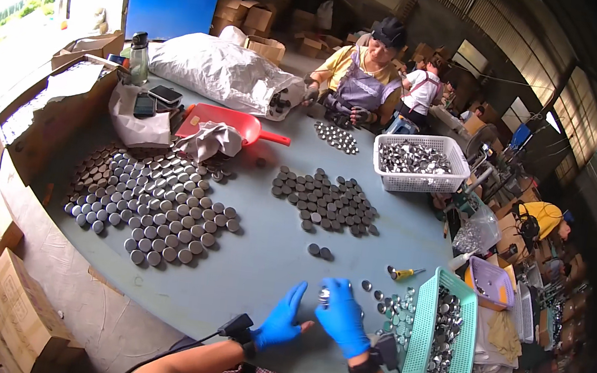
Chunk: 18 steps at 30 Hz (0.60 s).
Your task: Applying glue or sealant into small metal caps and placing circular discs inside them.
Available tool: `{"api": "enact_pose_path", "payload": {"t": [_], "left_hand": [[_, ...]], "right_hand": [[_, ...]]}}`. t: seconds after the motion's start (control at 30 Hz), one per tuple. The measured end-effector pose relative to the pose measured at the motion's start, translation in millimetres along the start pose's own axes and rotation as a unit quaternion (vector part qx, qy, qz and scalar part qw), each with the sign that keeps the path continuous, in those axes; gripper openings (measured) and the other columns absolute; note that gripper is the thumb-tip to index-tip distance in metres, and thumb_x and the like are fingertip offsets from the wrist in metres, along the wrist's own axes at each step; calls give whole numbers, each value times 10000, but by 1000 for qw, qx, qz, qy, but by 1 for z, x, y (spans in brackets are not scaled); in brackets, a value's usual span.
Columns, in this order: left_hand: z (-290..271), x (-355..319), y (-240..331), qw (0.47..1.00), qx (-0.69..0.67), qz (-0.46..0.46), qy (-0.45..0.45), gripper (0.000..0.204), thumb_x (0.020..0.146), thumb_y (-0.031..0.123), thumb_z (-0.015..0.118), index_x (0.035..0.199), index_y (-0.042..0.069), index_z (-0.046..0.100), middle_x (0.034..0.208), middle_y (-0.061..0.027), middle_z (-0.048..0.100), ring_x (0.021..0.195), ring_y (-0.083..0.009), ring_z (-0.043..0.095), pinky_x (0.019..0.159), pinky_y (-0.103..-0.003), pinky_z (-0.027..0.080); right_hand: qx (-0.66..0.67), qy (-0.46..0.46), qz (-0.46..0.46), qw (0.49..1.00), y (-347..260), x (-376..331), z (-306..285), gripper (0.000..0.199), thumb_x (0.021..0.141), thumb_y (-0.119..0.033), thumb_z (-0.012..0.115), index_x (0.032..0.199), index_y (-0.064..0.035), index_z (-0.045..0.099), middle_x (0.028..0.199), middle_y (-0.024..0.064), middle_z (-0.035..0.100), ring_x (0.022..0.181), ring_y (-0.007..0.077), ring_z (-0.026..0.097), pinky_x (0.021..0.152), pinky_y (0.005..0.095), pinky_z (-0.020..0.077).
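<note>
the right hand, in a blue glove, has its fingers closed on a shiny metal piece above the near part of the blue-grey table; the piece is partly hidden, so it is probably a small round cap, though its exact shape is hard to tell. the left hand, gloved too, is just beside it, fingers extended and grasping nothing. beyond the hands lie a pair of dark discs, then a middle cluster of similar discs, with a larger spread to the left. right of the right hand, loose shiny caps lie beside a teal basket holding metal pieces, near a yellow-handled screwdriver.
</note>
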<state>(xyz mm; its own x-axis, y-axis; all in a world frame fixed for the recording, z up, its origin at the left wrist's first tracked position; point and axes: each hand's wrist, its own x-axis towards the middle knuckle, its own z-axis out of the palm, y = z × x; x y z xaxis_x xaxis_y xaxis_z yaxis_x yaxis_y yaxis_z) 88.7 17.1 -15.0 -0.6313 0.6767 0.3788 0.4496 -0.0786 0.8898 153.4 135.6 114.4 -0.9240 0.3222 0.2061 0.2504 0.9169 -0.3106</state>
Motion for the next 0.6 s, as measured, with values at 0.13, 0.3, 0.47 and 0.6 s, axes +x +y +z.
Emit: {"api": "enact_pose_path", "payload": {"t": [0.13, 0.3, 0.47, 0.6], "left_hand": [[-37, -7, -18, 995, 78, 70, -2, 966, 692, 153, 798, 1462, -71, 261, 1464, -326, 342, 1312, -486, 410, 1100, -491, 371], [-52, -10, -17, 988, 125, 66, -60, 959, 717, 215, 791, 1484, -18, 266, 1476, -278, 357, 1274, -456, 455, 1087, -496, 375], [-62, -16, -16, 973, 192, 61, -112, 931, 776, 305, 762, 1518, 59, 258, 1508, -227, 344, 1299, -417, 437, 1102, -482, 358], [-60, -12, -19, 976, 178, 51, -119, 867, 789, 271, 726, 1504, 59, 283, 1514, -224, 330, 1311, -422, 412, 1117, -477, 345]], "right_hand": [[-12, -104, 44, 994, -15, -1, 70, 478, 744, -108, 637, 1203, -132, 509, 1151, 151, 520, 1053, 387, 574, 818, 523, 518], [-3, -174, 29, 984, 0, -14, 89, 646, 785, -165, 685, 1362, -52, 417, 1337, 224, 465, 1188, 442, 511, 962, 506, 481], [4, -59, -66, 996, -25, -20, 11, 639, 813, -205, 734, 1361, -2, 475, 1360, 256, 473, 1238, 439, 484, 1009, 463, 448], [203, 257, 110, 938, -74, -49, -124, 451, 976, -249, 415, 1331, 7, 525, 1271, 195, 560, 1146, 181, 556, 799, 307, 541]]}}
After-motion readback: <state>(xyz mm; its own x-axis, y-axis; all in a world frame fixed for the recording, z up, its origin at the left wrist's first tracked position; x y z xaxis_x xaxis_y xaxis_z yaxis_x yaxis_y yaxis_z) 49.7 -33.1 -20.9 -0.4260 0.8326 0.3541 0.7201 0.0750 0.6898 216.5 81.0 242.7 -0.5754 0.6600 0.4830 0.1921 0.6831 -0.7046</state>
